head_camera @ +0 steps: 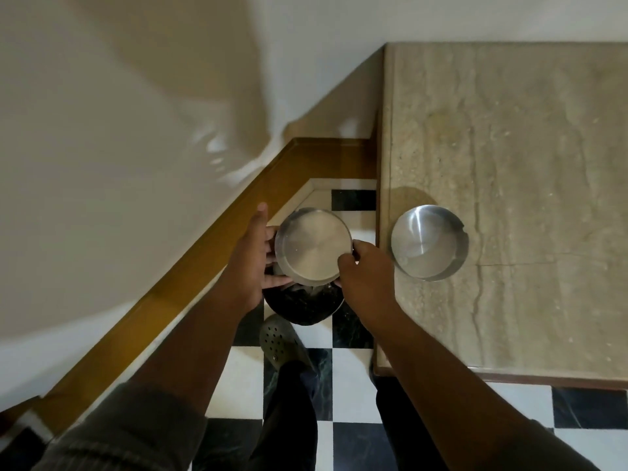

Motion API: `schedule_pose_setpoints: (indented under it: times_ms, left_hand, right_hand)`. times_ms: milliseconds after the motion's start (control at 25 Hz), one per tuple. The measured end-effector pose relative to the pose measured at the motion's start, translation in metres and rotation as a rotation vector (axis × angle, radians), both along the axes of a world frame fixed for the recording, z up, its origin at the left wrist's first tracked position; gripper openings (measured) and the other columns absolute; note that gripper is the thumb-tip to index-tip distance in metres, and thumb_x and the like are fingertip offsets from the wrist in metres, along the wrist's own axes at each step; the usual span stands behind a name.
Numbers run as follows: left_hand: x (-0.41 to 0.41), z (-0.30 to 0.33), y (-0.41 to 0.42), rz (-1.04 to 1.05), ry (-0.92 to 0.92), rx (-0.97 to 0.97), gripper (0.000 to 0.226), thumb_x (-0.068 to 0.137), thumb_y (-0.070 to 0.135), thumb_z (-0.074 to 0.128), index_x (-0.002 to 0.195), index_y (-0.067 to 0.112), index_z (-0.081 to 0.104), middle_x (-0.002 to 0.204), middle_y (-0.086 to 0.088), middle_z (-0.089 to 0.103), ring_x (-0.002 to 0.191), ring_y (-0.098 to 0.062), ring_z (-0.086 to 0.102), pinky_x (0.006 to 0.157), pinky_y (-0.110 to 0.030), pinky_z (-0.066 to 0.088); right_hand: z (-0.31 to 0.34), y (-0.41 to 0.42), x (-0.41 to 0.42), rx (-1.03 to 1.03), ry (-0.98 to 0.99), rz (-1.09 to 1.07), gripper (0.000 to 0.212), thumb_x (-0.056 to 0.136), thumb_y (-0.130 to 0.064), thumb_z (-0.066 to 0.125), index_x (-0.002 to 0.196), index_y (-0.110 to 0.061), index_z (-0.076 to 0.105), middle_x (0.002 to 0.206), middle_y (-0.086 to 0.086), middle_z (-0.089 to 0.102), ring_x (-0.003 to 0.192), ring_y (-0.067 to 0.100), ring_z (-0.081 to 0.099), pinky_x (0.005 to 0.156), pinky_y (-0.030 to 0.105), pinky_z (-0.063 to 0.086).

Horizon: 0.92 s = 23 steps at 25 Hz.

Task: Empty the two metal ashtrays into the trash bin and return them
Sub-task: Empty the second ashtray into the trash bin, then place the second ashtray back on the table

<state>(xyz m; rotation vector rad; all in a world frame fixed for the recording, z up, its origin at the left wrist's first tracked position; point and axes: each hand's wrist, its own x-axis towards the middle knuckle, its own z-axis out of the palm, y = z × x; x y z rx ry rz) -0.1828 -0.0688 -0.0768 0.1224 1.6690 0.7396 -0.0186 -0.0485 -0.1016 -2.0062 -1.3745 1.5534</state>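
Hands: left [249, 256] and right [365, 271] clamp opposite rims of tipped ashtray [312, 244], base up, over bin [302, 305] | second ashtray [430, 241] on counter [509, 130], upright | advice: keep mouth centred over bin, tap lightly, then return it | hidden: tray's mouth and falling contents, most of bin; bin interior dark.

Your right hand [365, 273] has the bench [509, 130] edge just to its right, and a second ashtray [430, 241] stands close behind that edge; beyond it the bench top is bare. Your left hand [249, 263] is hemmed by the wooden skirting [190, 277] on its left. Below both, the trash bin [302, 305] blocks the floor [353, 447].
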Motion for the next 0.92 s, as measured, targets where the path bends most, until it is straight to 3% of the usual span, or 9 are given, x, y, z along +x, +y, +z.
schedule_pose_setpoints:
  times_ms: [160, 320, 520, 640, 760, 920]
  left_hand:
    - [0.040, 0.040, 0.034, -0.026, 0.014, 0.055, 0.056, 0.096, 0.069, 0.033, 0.104, 0.023, 0.065, 0.105, 0.001, 0.070, 0.096, -0.018, 0.067, 0.073, -0.044, 0.059]
    - [0.110, 0.068, 0.053, -0.049, -0.005, 0.067, 0.062, 0.098, 0.063, 0.038, 0.116, 0.013, 0.069, 0.111, -0.011, 0.077, 0.104, -0.028, 0.072, 0.076, -0.042, 0.061]
    - [0.227, 0.076, 0.060, -0.116, -0.090, 0.164, 0.030, 0.102, 0.032, 0.047, 0.122, 0.019, 0.065, 0.127, -0.009, 0.066, 0.114, -0.020, 0.065, 0.092, -0.040, 0.059]
    - [0.273, 0.064, 0.064, -0.081, -0.146, 0.139, 0.024, 0.103, 0.026, 0.046, 0.114, 0.025, 0.067, 0.118, 0.000, 0.067, 0.109, -0.011, 0.063, 0.093, -0.034, 0.056]
    - [0.305, 0.047, 0.067, -0.120, -0.113, 0.114, 0.020, 0.099, 0.024, 0.049, 0.101, 0.031, 0.067, 0.105, 0.007, 0.068, 0.102, -0.009, 0.063, 0.100, -0.039, 0.053]
    - [0.322, 0.027, 0.071, -0.125, -0.068, 0.091, 0.026, 0.097, 0.025, 0.049, 0.117, 0.028, 0.065, 0.115, 0.006, 0.067, 0.111, -0.012, 0.061, 0.100, -0.036, 0.049]
  right_hand:
    - [0.037, 0.031, 0.043, 0.096, -0.030, -0.068, 0.022, 0.088, -0.010, 0.050, 0.088, 0.003, 0.067, 0.083, 0.022, 0.069, 0.078, 0.036, 0.069, 0.065, 0.057, 0.060]
    - [0.064, 0.059, 0.121, 0.081, -0.144, -0.127, 0.021, 0.090, -0.008, 0.052, 0.089, -0.004, 0.073, 0.078, 0.012, 0.070, 0.073, 0.028, 0.069, 0.067, 0.051, 0.062]
    - [0.068, 0.076, 0.224, 0.085, -0.285, -0.140, 0.022, 0.089, -0.008, 0.052, 0.084, -0.003, 0.073, 0.074, 0.011, 0.070, 0.071, 0.032, 0.069, 0.070, 0.054, 0.062]
    - [0.053, 0.084, 0.261, 0.091, -0.333, -0.118, 0.023, 0.089, -0.007, 0.051, 0.085, 0.001, 0.072, 0.078, 0.020, 0.071, 0.074, 0.038, 0.068, 0.071, 0.057, 0.060]
    - [0.028, 0.090, 0.286, 0.063, -0.351, -0.120, 0.023, 0.089, -0.006, 0.051, 0.086, 0.002, 0.071, 0.080, 0.022, 0.070, 0.075, 0.039, 0.068, 0.072, 0.057, 0.060]
    - [0.001, 0.092, 0.292, 0.011, -0.336, -0.109, 0.021, 0.089, -0.007, 0.051, 0.086, 0.004, 0.069, 0.081, 0.023, 0.070, 0.074, 0.038, 0.068, 0.070, 0.058, 0.060]
